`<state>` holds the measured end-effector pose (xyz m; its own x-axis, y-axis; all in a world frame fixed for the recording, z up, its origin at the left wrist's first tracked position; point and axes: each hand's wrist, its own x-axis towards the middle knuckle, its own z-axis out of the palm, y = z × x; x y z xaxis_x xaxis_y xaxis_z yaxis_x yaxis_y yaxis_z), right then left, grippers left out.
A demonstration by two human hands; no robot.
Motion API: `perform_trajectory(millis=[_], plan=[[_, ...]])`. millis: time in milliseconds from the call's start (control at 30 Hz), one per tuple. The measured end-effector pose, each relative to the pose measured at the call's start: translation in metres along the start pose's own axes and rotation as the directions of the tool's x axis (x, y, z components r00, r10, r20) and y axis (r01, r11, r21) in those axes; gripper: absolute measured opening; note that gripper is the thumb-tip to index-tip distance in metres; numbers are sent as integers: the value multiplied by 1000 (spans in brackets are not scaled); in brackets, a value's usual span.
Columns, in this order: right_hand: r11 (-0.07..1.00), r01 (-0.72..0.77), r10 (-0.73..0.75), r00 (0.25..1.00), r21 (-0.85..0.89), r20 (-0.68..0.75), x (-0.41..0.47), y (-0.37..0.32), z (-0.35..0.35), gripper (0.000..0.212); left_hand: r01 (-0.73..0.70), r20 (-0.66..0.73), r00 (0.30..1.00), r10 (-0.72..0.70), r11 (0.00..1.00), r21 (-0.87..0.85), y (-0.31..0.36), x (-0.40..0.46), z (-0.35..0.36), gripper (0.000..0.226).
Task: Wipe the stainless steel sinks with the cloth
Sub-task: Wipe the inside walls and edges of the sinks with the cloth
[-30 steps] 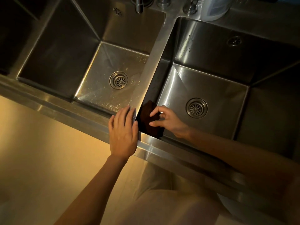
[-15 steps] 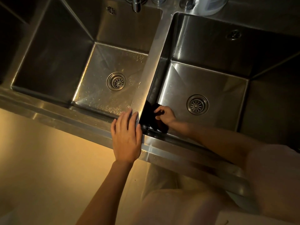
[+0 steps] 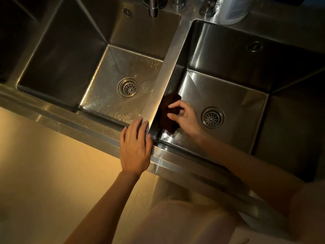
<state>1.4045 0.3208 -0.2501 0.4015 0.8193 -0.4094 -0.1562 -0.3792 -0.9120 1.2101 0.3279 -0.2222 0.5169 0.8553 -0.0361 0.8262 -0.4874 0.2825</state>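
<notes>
1. Nearest the person, the left hand (image 3: 136,147) lies flat on the front rim (image 3: 98,132) where the divider (image 3: 162,83) between the 2 sinks meets it; its fingers (image 3: 139,127) are straight and close together, holding nothing, and seem to act only as a brace.
2. Just past it, inside the right sink (image 3: 233,103), the right hand (image 3: 184,115) pinches the dark cloth (image 3: 168,111) between thumb and curled fingertips. The cloth is bunched and pressed to the divider-side wall, close to the near corner.
3. Risks, as a judgement: a bunched cloth held by the tips covers little steel, so streaks may remain; it could also slip from the pinch on the wet wall. The braced palm may slide on the damp rim if weight shifts.
4. Further off, the left sink (image 3: 123,67) shows droplets on its floor, so it likely needs wiping too. The right drain (image 3: 212,118) sits beside the working hand.
5. Farthest, a tap (image 3: 153,7) stands at the back edge.
</notes>
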Motion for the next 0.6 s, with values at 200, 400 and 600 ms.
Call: perform_trajectory(millis=[200,400,600], plan=[[975,-175,153,976,-138,-153,45,54,16,25,-16,-22,1000,16,1000,-24,-3,0,4,46],[923,-291,251,951,-251,-180,78,72,12,27,-13,-36,999,12,999,-51,-4,0,5,46],[970,-203,184,973,-131,-142,62,50,7,26,-14,-27,1000,12,998,-57,-3,0,1,47]])
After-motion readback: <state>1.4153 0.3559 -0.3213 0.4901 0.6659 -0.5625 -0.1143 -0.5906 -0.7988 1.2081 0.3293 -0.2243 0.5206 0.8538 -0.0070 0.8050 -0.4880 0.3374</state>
